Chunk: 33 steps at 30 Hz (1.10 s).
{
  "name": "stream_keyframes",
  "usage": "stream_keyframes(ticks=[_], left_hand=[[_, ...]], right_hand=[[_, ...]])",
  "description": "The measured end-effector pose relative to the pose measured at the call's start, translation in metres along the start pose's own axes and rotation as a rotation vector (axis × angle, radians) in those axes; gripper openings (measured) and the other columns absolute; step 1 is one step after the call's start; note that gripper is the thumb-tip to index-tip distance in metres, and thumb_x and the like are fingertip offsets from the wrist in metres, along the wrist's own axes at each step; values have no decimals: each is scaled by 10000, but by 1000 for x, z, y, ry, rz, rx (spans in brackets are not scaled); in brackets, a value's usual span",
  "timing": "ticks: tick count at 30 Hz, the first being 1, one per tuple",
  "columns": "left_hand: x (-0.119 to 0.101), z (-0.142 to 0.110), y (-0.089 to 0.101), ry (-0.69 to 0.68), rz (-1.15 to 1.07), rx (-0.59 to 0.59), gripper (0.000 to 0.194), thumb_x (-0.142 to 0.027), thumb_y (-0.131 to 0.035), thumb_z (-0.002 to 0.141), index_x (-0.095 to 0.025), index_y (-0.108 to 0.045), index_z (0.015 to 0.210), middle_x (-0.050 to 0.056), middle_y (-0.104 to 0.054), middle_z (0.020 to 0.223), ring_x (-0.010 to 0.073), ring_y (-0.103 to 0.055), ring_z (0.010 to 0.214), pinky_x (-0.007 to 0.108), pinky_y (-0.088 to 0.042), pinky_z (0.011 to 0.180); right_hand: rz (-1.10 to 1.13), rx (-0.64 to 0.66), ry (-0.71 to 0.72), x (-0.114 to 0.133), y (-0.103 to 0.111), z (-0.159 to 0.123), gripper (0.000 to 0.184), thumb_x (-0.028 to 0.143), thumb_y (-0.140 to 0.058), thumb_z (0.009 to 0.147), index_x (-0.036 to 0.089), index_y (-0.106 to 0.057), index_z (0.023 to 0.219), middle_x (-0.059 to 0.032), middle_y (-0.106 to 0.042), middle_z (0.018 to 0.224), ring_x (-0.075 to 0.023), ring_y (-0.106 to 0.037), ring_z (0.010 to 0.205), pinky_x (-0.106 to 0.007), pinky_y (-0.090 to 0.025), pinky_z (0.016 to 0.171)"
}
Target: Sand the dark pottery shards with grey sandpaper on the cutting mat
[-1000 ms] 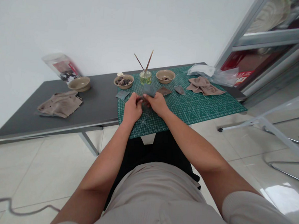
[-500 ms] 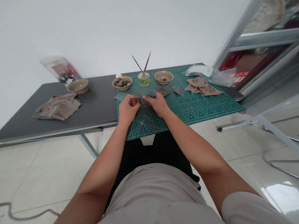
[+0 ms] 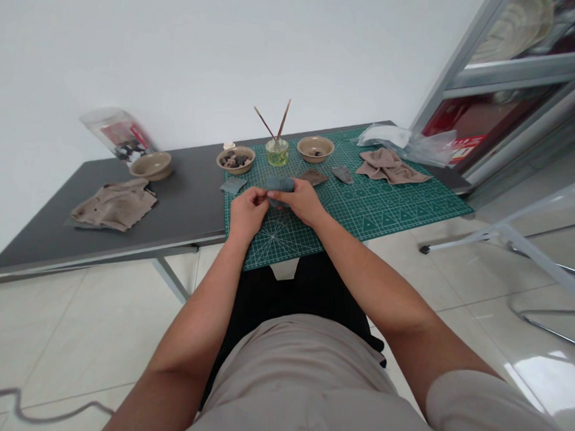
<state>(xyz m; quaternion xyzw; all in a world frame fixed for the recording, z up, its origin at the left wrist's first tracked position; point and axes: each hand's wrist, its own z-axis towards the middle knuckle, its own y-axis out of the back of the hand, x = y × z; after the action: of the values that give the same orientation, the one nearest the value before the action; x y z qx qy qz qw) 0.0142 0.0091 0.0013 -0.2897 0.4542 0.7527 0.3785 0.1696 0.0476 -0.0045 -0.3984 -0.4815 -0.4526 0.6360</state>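
Observation:
My right hand (image 3: 304,201) is closed on a bent grey sheet of sandpaper (image 3: 280,183), its thumb pressed along the sheet. Close against its left side, my left hand (image 3: 248,211) is pinched shut, fingertips meeting the sandpaper. Whatever lies in that pinch is too small and covered to make out now. Both hands are over the green cutting mat (image 3: 272,241). Left of them lies another grey sandpaper piece (image 3: 233,185). Beyond my right hand are a brown sandpaper piece (image 3: 314,177) and a grey one (image 3: 342,174).
Behind the hands stand a bowl of small dark and tan lumps (image 3: 235,161), a glass jar with two brushes (image 3: 277,152) and another bowl (image 3: 315,149). A brown cloth (image 3: 389,165) and plastic bag (image 3: 405,142) lie right; a cloth (image 3: 115,205) and bowl (image 3: 152,165) left.
My left hand moved left from the sandpaper with a small dark lump at its fingertips, then closed up to it again. The sandpaper in my right hand shifted slightly left and turned flatter.

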Motion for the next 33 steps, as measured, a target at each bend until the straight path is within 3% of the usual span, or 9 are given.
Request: stream_keyframes(ticks=[3, 7, 15, 25, 29, 33], left_hand=[[3, -1, -1, -8, -54, 17, 68, -194, -636, 780, -200, -702, 792, -31, -680, 699, 123, -583, 643, 251, -449, 658], [7, 0, -2, -3, -118, 30, 76, -226, -649, 790, -205, -710, 830, -24, -694, 732, 129, -596, 660, 259, -454, 671], [3, -1, 0, -63, 47, 20, 128, -136, -592, 776, -214, -691, 755, -26, -677, 703, 143, -583, 665, 271, -446, 665], [8, 1, -3, 17, -214, 0, 54, -200, -685, 772, -202, -690, 825, -12, -709, 755, 142, -657, 689, 280, -543, 700], [10, 3, -5, 1, -362, -28, 159, -234, -662, 824, -221, -650, 981, -18, -680, 773, 146, -697, 706, 316, -601, 743], [12, 5, -6, -3, -362, -42, 209, -241, -644, 841, -232, -657, 1049, -7, -687, 822, 152, -717, 749, 334, -618, 782]], right_hand=[[-28, 11, 16, 0, 2, 0, 403, 512, -823, 671, 144, -659, 661, -12, -636, 603, -124, -564, 564, -247, -462, 536], [29, 2, -3, 0, 3, -1, 409, 523, -818, 668, 149, -654, 668, -19, -652, 624, -130, -573, 571, -256, -481, 541], [-77, -4, 3, 3, 2, -1, 384, 450, -877, 593, 143, -665, 684, 11, -614, 606, -117, -551, 552, -244, -478, 519], [133, -19, -70, 5, 2, -2, 446, 507, -896, 559, 152, -666, 701, -18, -676, 665, -136, -612, 610, -245, -522, 532], [224, -57, -87, 2, 3, 1, 449, 491, -899, 565, 158, -671, 761, -20, -703, 731, -143, -643, 655, -258, -550, 574], [284, -67, -83, -1, 4, 1, 468, 490, -894, 571, 177, -662, 830, -14, -713, 786, -154, -665, 714, -260, -557, 590]])
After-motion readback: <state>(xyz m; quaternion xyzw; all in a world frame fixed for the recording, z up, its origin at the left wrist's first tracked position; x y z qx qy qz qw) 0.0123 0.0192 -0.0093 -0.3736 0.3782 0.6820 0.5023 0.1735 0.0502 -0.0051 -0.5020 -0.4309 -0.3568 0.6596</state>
